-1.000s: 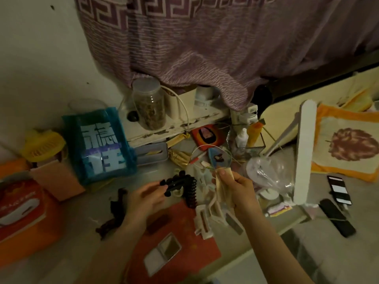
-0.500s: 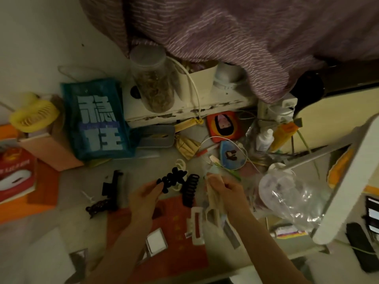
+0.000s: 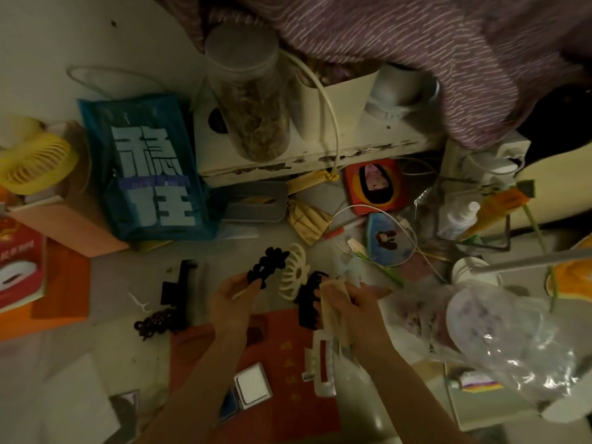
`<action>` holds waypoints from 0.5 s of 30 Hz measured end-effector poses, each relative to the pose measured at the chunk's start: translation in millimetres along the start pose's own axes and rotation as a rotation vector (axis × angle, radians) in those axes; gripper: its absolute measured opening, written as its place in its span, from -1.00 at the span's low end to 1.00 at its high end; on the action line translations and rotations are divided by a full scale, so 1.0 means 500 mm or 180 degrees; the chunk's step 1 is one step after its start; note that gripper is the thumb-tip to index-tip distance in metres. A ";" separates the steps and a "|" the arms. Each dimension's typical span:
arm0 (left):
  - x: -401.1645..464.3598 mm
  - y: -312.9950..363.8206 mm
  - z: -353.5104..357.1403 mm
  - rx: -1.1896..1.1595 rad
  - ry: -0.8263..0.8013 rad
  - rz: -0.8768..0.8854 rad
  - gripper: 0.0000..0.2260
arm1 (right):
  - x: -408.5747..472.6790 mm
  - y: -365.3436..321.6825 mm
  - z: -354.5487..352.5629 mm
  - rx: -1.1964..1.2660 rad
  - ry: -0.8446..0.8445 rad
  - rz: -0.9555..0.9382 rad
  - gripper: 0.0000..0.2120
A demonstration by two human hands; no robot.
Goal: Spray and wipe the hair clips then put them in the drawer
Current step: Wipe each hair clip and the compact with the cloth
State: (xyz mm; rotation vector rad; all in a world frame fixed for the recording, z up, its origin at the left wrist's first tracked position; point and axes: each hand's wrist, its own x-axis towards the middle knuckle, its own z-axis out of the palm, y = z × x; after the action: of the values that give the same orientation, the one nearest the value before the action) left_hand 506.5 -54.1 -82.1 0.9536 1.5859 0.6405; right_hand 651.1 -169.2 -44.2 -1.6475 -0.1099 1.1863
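Hair clips are spread around the middle of the frame, and you have one of them in hand: your left hand [image 3: 235, 294] pinches a black flower-shaped clip [image 3: 266, 267] by its lower end, lifted just left of centre. Your right hand [image 3: 347, 301] is curled round a pale folded cloth [image 3: 333, 304], fingers closed on it, just right of centre and close to the black clip without touching it, as far as you can tell.

Judging by how things lie, you are early to midway. The clip you hold looks ready to be wiped, but no wiping contact shows. Several clips wait on the desk [image 3: 105, 274]: a cream round clip [image 3: 293, 277] just behind your hands, a black claw clip [image 3: 309, 298] partly hidden behind the cloth, a long black clip [image 3: 177, 285] and a dark beaded clip [image 3: 155, 322] to the left of centre, and a white rectangular clip [image 3: 323, 363] below your right wrist. Whether any of these has been cleaned you cannot tell in this dim light.

No drawer is in view, so nothing can be counted as put away. A small white bottle [image 3: 456, 217] stands at the right among clutter; whether it is the spray is unclear.
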 end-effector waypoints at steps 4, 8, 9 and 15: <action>0.024 -0.019 0.007 0.0128 -0.0022 0.0190 -0.82 | 0.005 0.016 0.013 -0.0060 -0.0023 0.0071 -0.92; 0.044 -0.040 0.015 0.0161 0.0024 0.0192 -0.81 | 0.007 0.026 0.023 0.0060 -0.0117 0.0096 -0.87; 0.046 -0.045 0.017 0.0154 0.0004 0.0212 -0.81 | 0.006 0.027 0.025 0.0109 -0.0120 0.0097 -0.85; 0.057 -0.064 0.016 0.0324 -0.0154 0.0353 -0.81 | 0.001 0.037 0.028 0.0144 -0.0122 0.0009 -0.82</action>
State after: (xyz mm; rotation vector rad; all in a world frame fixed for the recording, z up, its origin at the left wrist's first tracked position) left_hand 505.2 -47.3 -125.1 1.1309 1.5425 0.6133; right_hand 632.7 -167.4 -58.2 -1.5866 -0.1042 1.2144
